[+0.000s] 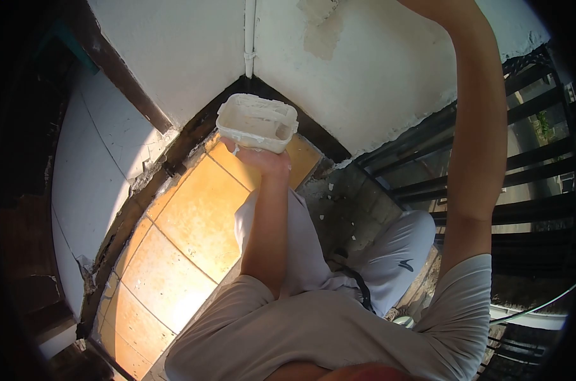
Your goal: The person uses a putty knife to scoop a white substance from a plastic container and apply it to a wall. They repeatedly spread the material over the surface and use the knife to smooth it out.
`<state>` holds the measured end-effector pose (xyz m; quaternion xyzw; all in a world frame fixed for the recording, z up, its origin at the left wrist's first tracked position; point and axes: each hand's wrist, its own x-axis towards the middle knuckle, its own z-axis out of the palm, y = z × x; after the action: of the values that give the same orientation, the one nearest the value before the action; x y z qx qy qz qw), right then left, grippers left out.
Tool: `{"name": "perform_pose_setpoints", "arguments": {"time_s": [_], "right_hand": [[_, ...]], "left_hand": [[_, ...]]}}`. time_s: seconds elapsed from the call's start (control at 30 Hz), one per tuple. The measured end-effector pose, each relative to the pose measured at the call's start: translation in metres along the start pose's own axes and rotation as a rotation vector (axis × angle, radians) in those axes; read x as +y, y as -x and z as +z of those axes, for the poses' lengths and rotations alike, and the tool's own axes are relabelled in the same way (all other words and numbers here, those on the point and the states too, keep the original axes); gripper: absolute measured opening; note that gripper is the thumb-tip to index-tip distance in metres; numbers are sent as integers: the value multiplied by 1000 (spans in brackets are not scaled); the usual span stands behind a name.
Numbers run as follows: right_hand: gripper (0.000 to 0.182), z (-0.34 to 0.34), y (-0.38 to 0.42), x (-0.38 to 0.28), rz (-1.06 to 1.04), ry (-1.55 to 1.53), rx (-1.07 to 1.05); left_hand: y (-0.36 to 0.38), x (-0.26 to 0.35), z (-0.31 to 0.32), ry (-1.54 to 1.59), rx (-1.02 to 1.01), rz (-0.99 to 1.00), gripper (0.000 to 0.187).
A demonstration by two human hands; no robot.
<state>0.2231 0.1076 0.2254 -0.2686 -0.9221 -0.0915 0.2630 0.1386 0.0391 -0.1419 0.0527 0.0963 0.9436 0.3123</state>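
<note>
My left hand (257,159) holds a white plastic tub (253,138) from below, its fingers mostly hidden under it. Pale, putty-like paste coats the inside of the tub, and a smear of it shows near my thumb. Raised high on the right, my right arm reaches to the top edge, where only the base of my right hand (430,7) shows. Its fingers, and anything in them, are outside the picture. Closest to that hand is the white wall (389,76), which has a beige-grey patch (321,38) on it.
A thin white pipe (250,38) runs down the wall corner. Black metal railings (478,168) stand to the right. Sunlit orange tiles (186,222) cover the floor at left, beside a broken, rough-edged ledge (142,181). White crumbs lie on the dark floor (338,213).
</note>
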Motion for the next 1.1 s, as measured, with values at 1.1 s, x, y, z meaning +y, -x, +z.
{"name": "perform_pose_setpoints", "arguments": {"time_s": [1.1], "right_hand": [[22,69,114,40,113,-313,154]], "left_hand": [[13,-26,-11,107,-52,-236,64]]}}
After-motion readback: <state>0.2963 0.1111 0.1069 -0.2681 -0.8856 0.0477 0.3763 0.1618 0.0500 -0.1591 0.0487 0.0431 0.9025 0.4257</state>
